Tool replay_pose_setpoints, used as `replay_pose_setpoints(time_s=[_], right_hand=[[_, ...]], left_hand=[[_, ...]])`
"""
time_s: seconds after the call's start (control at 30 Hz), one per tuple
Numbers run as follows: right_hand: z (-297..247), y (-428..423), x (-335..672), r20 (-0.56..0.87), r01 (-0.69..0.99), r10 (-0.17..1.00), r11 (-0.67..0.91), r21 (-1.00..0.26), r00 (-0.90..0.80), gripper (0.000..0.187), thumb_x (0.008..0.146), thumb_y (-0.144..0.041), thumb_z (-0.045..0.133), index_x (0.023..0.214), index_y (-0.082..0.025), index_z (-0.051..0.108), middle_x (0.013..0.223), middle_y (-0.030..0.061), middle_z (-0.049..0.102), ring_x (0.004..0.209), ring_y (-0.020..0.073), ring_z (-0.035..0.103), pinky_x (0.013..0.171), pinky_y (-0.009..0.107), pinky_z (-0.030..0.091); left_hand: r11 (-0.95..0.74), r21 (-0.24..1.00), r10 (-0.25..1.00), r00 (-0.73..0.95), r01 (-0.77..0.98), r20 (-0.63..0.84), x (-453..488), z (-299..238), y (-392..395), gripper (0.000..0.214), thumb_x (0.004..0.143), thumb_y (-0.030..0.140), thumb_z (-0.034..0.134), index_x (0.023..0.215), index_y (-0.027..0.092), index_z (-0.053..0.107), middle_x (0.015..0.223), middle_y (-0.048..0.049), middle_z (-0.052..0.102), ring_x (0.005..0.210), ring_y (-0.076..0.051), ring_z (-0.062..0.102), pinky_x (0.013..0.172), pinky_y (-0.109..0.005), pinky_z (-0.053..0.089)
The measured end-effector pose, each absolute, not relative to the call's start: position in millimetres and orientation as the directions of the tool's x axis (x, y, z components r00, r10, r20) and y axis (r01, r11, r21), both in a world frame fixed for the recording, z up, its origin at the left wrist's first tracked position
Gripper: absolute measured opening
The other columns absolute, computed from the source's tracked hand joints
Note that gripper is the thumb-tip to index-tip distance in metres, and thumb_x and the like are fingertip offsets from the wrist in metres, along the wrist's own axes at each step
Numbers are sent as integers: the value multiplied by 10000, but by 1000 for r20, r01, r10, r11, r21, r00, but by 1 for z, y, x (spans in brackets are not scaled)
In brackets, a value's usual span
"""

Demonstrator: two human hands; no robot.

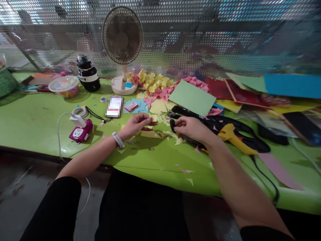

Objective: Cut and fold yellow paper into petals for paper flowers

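**Gripping scissors (pixel 172 124) amid a litter of paper scraps (pixel 178 140)**

Right hand (pixel 185 126) first: fingers curled firmly round the black handles, blades angled up and across, toward the left. Over to the left hand (pixel 139 124), half curled, thumb and forefinger close together by a small pale-yellow piece of paper — whether it's pinched or simply lies behind the fingertips, I can't tell. There's a white band (pixel 117 139) on that wrist.

Crowding the right side now: a yellow glue gun (pixel 235 139) just past the forearm, its dark cord trailing to the edge, and a pale green sheet (pixel 193 97) lying beyond the scissors. Yellow folded pieces (pixel 155 81) and pink folded pieces (pixel 160 94) are heaped by a fan (pixel 122 36). Left of that, a red-and-white box (pixel 131 106) sits on blue paper (pixel 143 105), next to a phone (pixel 114 108) with a blurred screen; then a magenta power adapter (pixel 81 131), a black bottle (pixel 89 77) and a lidded tub (pixel 64 85).

All this on a green worktop (pixel 37 124), backed by a perforated screen (pixel 175 43) — and down below, grey floor (pixel 32 194).
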State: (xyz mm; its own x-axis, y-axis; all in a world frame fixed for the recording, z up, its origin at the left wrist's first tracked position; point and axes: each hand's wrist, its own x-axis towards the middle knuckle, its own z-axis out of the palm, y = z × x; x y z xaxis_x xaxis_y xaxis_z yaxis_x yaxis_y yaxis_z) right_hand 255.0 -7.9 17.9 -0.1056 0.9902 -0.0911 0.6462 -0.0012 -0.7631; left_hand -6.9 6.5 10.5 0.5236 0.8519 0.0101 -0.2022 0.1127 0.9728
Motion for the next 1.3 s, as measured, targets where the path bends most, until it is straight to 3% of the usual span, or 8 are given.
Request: replay_pose_setpoints(time_s=[0.07, 0.13, 0.3, 0.43, 0.67, 0.97, 1.3], right_hand=[[17, -12, 248, -130, 396, 972, -43, -917, -196, 211, 646, -306, 792, 743, -218, 626, 689, 28, 711, 610, 202, 689, 566, 326, 574], [17, -19, 240, -172, 250, 946, -103, -963, -274, 257, 648, -309, 822, 788, -203, 634, 757, 41, 732, 680, 203, 715, 652, 349, 623], [15, -30, 229, -237, 156, 885, -189, -970, -400, 336, 665, -318, 870, 899, -173, 677, 900, 84, 764, 763, 214, 748, 742, 377, 643], [11, -31, 225, -226, 155, 870, -175, -972, -437, 351, 710, -368, 868, 928, -175, 672, 902, 78, 760, 753, 191, 741, 777, 376, 634], [11, -30, 214, -182, 176, 891, -118, -977, -416, 464, 677, -583, 836, 843, -207, 621, 791, 36, 715, 710, 174, 694, 696, 331, 604], [8, -33, 217, -153, 256, 889, -43, -966, -431, 418, 768, -567, 769, 925, -212, 615, 908, 53, 703, 816, 190, 665, 754, 348, 564], [4, -31, 216, -146, 362, 914, 0, -932, -378, 486, 721, -634, 779, 858, -214, 579, 801, 31, 641, 711, 170, 567, 610, 296, 432]], left_hand=[[93, 965, 873, 486, -246, 39, -6, 11, 6, 313, 849, 379, 754, 882, 132, 565, 939, -47, 682, 1054, -213, 717, 841, -336, 602], [80, 957, 887, 459, -279, 60, -5, 12, 6, 316, 843, 373, 762, 870, 137, 554, 932, -33, 661, 1080, -220, 707, 865, -344, 602], [61, 947, 890, 447, -316, 91, -6, 13, 6, 305, 845, 357, 759, 849, 145, 540, 910, -22, 647, 1045, -212, 714, 837, -327, 608], [85, 938, 878, 471, -335, 88, -6, 16, 4, 296, 845, 339, 760, 843, 145, 536, 891, -13, 654, 979, -190, 729, 848, -335, 607], [108, 938, 885, 461, -329, 60, -6, 14, 3, 319, 840, 359, 772, 858, 147, 534, 892, -17, 676, 960, -187, 741, 914, -375, 594], [119, 912, 877, 473, -391, 88, -5, 10, 3, 352, 825, 382, 787, 870, 147, 529, 902, -24, 698, 922, -198, 758, 895, -382, 605], [130, 920, 904, 426, -370, 44, -1, 12, -2, 307, 860, 352, 754, 852, 147, 525, 898, -36, 716, 944, -193, 750, 950, -411, 582]])
